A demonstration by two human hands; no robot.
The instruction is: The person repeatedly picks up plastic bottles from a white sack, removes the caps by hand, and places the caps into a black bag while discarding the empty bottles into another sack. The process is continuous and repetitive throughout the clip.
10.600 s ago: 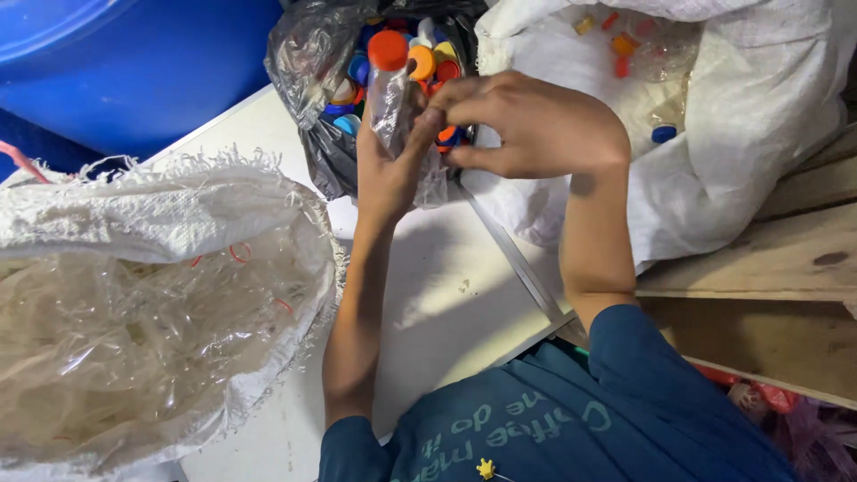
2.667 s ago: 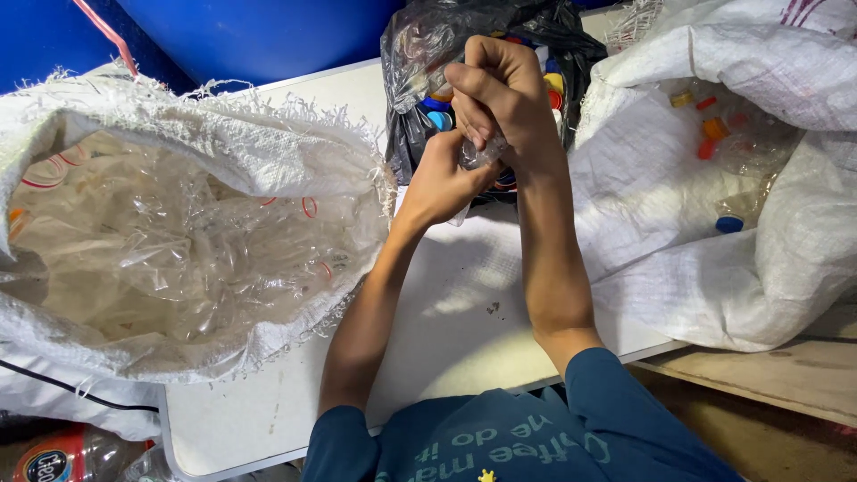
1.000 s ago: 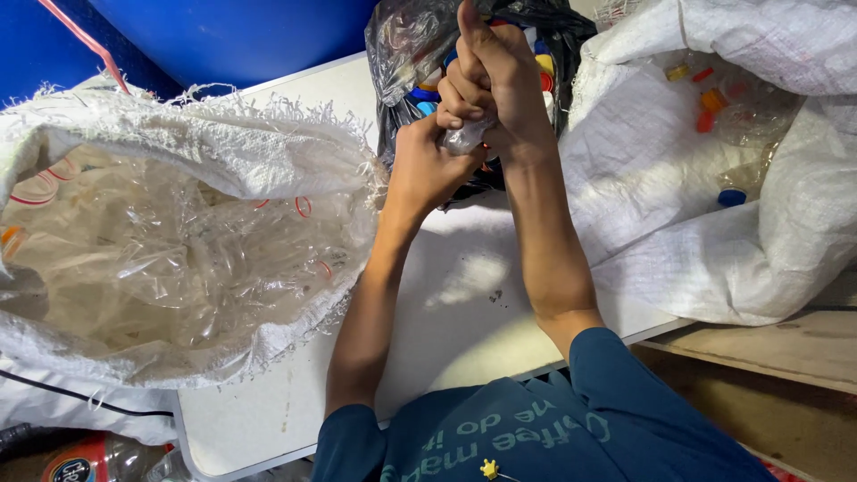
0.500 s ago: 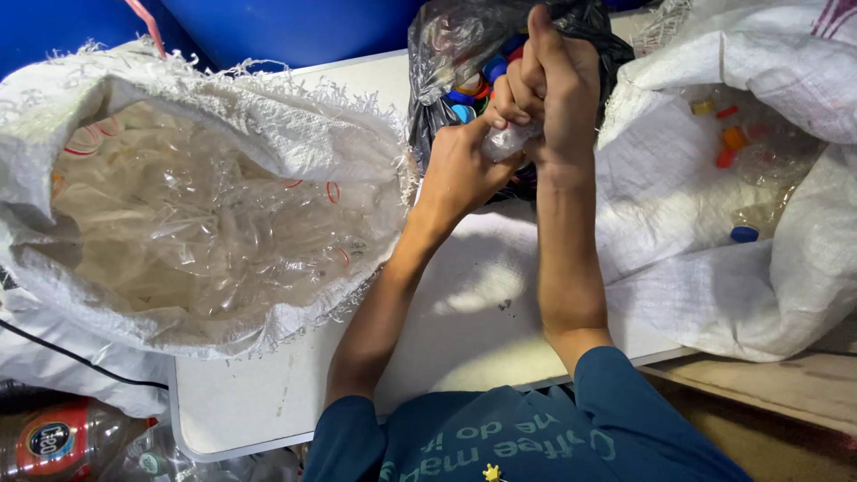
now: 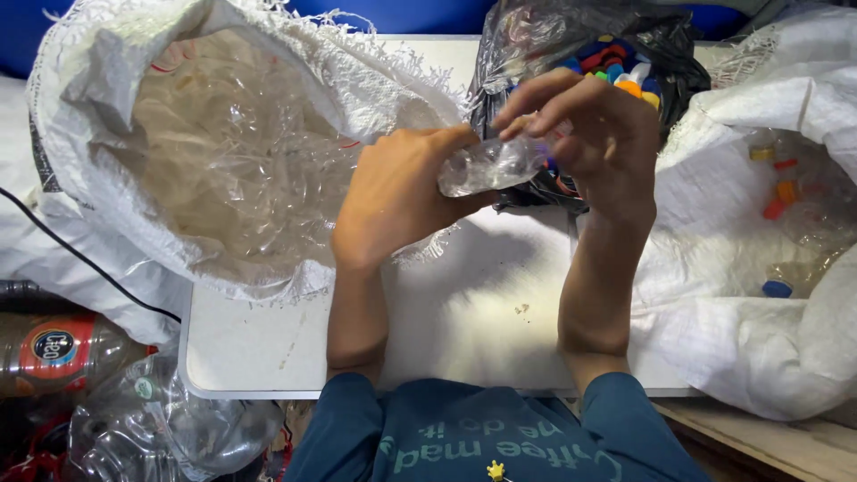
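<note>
While white woven sack (image 5: 107,80) of clear crushed bottles gapes at left, left hand (image 5: 397,192) wraps clear plastic bottle (image 5: 491,165) over white table (image 5: 464,330); right hand (image 5: 594,129) fingers pinch its neck end, apparently uncapping, above black bag of coloured caps (image 5: 616,54).

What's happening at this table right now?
A person holds a clear plastic bottle over a white table. The left hand grips its body and the right hand closes its fingers around the neck end. Just behind the hands sits a black bag of coloured bottle caps. A white woven sack of clear empty bottles lies open to the left, and another white sack holding capped bottles lies to the right.
</note>
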